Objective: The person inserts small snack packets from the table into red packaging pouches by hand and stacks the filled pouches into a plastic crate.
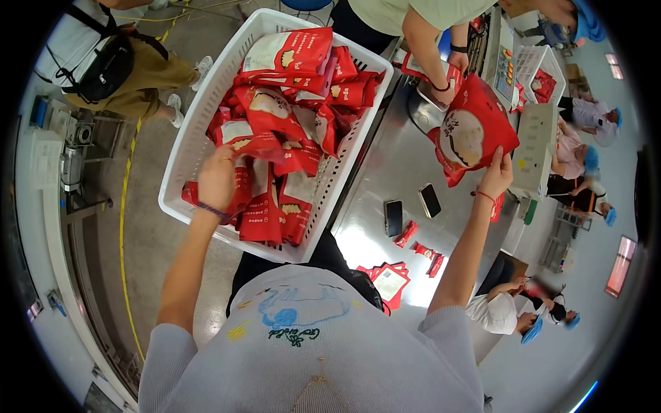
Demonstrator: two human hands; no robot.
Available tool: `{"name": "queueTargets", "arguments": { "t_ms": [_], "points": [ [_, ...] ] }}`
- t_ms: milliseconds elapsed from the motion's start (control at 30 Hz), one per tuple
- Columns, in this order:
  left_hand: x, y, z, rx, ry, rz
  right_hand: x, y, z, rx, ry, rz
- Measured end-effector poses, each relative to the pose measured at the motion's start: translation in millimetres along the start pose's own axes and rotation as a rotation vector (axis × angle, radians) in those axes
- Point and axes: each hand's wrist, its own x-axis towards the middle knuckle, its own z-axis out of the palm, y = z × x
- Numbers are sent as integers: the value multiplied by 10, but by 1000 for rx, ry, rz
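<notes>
My right hand (497, 177) grips the lower edge of a plump red food bag (469, 131), holding it up over the steel table. The bag has a pale printed oval on its front. My left hand (217, 180) is over the white plastic basket (180, 168), its fingers closed at the edge of a slightly blurred red food bag (256, 146). Some of those fingertips are hidden. Many similar red bags (286, 58) lie heaped in the basket.
On the steel table (358, 237) lie two phones (393, 218), several small red packets (424, 250) and a stack of flat red pouches (390, 282). Across from me, a co-worker's hands (446, 91) work at a machine with a control panel (506, 65). Another person stands left.
</notes>
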Motion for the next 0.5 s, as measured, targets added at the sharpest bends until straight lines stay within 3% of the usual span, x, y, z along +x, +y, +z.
{"name": "queueTargets", "arguments": {
  "t_ms": [200, 300, 500],
  "points": [
    [144, 291, -869, -43, 187, 194, 71, 250, 25, -14, 20, 1],
    [85, 412, -1031, -32, 230, 247, 20, 201, 83, -16, 75, -74],
    [88, 663, -1119, -112, 233, 308, -22, 168, 92, -66, 83, -24]
  ]
}}
